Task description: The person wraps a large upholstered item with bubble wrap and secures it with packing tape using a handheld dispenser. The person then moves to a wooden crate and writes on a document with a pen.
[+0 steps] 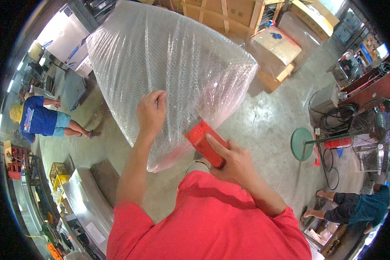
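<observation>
A large, boxy bundle in clear bubble wrap stands right in front of me, its glossy film creased in long folds. My left hand is over the near part of the wrap with its fingers curled closed. What those fingers hold, if anything, is hidden. In my right hand is a red, flat, block-shaped tool, gripped with the thumb along its top. The tool's far end is at the wrap's lower right edge; whether it touches the film I cannot tell.
Cartons in a wooden frame and a wrapped carton stand beyond the bundle. A green round-based stand, hoses and cables lie right. One person walks at left; another is at lower right. A wrapped panel is at lower left.
</observation>
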`<action>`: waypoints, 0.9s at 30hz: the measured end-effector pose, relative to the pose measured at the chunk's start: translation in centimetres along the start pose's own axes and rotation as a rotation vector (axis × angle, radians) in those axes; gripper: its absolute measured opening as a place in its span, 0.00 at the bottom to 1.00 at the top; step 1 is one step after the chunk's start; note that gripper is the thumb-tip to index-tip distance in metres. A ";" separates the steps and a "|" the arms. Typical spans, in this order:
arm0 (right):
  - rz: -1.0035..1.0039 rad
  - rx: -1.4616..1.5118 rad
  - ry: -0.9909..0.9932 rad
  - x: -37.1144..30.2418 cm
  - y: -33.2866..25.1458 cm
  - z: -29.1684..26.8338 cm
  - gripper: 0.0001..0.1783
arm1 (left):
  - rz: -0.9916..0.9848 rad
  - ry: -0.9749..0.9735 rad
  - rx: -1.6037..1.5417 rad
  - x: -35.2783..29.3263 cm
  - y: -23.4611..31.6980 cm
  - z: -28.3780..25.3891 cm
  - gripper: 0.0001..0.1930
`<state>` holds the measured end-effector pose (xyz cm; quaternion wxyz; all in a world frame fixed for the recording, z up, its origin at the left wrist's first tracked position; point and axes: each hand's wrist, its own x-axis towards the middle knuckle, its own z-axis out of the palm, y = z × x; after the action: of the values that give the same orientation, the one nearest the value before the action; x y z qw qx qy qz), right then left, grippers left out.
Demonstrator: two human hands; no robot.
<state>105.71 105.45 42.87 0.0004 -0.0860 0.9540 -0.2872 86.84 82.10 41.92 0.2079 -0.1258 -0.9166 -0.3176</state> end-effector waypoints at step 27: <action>0.386 -0.147 -0.353 -4.5 10.7 7.9 0.31 | 0.631 -1.528 0.741 -16.3 1.1 16.9 0.36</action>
<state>108.83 110.69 30.17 0.2152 0.0490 0.9561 -0.1925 96.55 92.00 22.95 -0.3525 -0.4726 -0.7714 0.2396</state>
